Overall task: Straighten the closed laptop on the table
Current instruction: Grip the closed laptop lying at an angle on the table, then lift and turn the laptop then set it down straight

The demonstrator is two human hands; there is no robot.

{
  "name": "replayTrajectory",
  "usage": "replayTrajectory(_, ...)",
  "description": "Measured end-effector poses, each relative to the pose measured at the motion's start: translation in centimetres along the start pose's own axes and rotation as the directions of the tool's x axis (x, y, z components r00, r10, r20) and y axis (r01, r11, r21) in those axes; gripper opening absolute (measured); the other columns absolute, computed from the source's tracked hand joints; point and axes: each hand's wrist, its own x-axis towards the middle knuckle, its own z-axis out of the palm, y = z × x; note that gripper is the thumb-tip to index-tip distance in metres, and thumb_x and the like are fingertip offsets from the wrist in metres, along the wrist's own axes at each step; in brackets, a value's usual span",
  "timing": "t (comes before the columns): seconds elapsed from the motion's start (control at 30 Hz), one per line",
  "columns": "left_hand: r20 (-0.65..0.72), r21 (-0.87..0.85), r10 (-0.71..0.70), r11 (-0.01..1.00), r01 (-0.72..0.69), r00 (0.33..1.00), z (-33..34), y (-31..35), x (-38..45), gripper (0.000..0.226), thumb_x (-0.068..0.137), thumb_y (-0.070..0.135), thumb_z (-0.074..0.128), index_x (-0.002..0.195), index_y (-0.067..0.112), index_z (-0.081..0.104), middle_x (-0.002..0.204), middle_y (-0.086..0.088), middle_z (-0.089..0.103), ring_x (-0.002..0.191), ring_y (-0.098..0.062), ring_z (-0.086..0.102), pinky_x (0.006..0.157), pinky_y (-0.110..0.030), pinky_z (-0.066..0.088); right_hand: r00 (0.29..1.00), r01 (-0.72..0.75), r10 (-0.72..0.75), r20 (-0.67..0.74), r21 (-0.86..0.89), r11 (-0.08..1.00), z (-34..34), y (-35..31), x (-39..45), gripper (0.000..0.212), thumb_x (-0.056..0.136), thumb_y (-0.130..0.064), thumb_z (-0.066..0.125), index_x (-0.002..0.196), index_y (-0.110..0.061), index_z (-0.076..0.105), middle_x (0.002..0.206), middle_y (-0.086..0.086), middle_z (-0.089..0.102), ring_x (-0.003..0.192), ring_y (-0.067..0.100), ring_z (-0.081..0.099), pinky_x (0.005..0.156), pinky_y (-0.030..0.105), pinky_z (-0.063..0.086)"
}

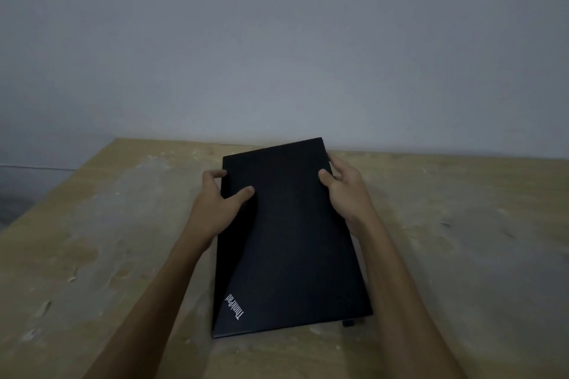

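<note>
A closed black laptop lies on the worn wooden table, its long sides running away from me and its far end turned slightly to the right. A white logo sits near its front left corner. My left hand grips the left long edge near the far end, thumb on the lid. My right hand clasps the right long edge opposite, thumb on top and fingers curled around the side.
A plain grey wall rises right behind the table's far edge, close to the laptop's far corner. The table's left edge runs diagonally. A small dark object pokes out by the laptop's front right corner.
</note>
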Motion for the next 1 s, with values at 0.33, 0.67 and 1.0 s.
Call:
replayTrajectory(0.33,-0.078,0.523,0.415,0.791,-0.317,0.906,4.8,5.4,4.5,0.041,0.095,0.057,0.056,0.119,0.026,0.070,0.125,-0.006,0.057,0.119,-0.026,0.057,0.101,-0.043,0.046,0.996,0.085,-0.085,-0.026,0.004,0.996,-2.8,-0.2,-0.3,0.047,0.108,-0.013,0.048,0.155,-0.016,0.046,0.155,-0.002,0.055,0.140,0.012,0.053,0.115,0.033,0.045)
replayTrajectory(0.67,0.169,0.679,0.476,0.578,-0.452,0.863,7.2,8.9,7.3,0.075,0.083,0.089,0.030,0.072,0.024,0.066,0.067,0.008,0.065,0.066,-0.015,0.059,0.058,-0.033,0.035,0.995,0.033,-0.041,0.094,0.086,0.996,-2.7,-1.2,-0.2,0.049,0.108,-0.011,0.050,0.156,-0.016,0.044,0.135,0.009,0.070,0.120,0.020,0.071,0.102,0.038,0.057)
replayTrajectory(1.0,-0.095,0.463,0.259,0.866,-0.187,0.961,3.5,8.5,7.1,0.091,0.063,0.105,0.033,0.044,0.016,0.041,0.036,0.006,0.051,0.051,-0.023,0.061,0.053,-0.032,0.036,0.969,0.036,0.022,0.248,-0.227,0.973,-4.2,-3.8,-0.5,0.045,0.094,-0.030,0.071,0.138,-0.028,0.064,0.095,0.008,0.083,0.081,0.019,0.081,0.071,0.033,0.061)
